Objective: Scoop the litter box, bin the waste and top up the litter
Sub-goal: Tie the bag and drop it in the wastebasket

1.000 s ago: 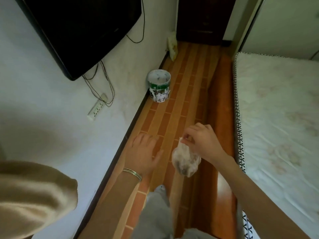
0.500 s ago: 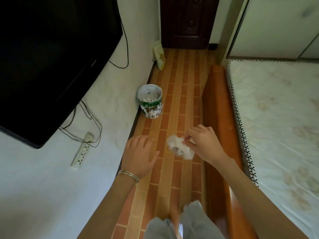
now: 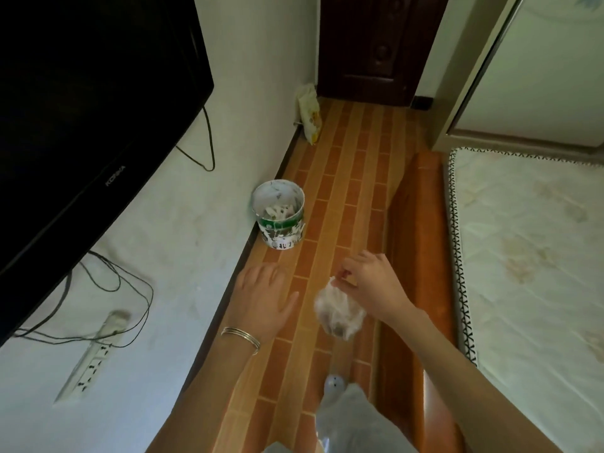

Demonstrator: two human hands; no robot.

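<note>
**Bagged, held aloft**

Pinches the top of the small clear waste bag [image 3: 338, 313] with the right hand [image 3: 369, 286], dangling it above the brick-patterned floor [image 3: 340, 178]. Holds the left hand [image 3: 264, 295] flat just left of it, fingers straight and relaxed, gripping nothing. Faces the paint-tin bin [image 3: 278, 220] farther off, against the left wall [image 3: 196, 230], with scraps inside.

My right hand [image 3: 369, 286] pinches the top of a small plastic bag [image 3: 338, 313] dangling over the tiled floor [image 3: 330, 197]; my left hand [image 3: 263, 297] hovers flat, the bucket [image 3: 279, 219] ahead by the wall [image 3: 196, 223].
</note>
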